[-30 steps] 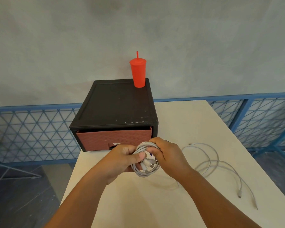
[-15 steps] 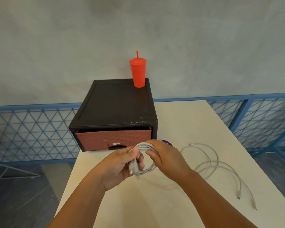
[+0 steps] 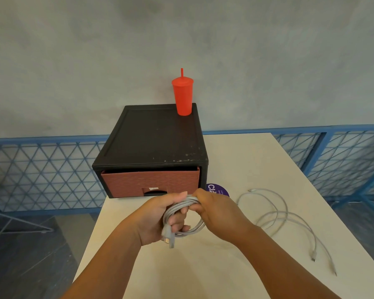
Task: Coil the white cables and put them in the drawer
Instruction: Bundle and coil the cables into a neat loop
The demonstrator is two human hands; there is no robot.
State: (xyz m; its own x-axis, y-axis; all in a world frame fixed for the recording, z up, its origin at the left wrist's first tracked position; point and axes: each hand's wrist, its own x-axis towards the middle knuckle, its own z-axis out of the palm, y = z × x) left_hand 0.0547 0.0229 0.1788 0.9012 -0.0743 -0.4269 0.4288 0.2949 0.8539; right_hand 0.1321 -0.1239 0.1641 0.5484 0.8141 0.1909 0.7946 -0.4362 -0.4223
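White cable coil [image 3: 177,209], smooth round loops, plugs now dangling lower; left hand [image 3: 158,219] and right hand [image 3: 216,214] grip it.

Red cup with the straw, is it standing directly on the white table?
No, the red cup stands upright on top of the black drawer unit, near its back right corner, not on the table.

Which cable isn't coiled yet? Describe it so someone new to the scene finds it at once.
Start at the cream table, right of the black drawer unit. The loose white cable lies there in wide open loops, its plugs trailing toward the near right edge. Unlike the coiled cable gripped by the left hand and the right hand, nothing touches it.
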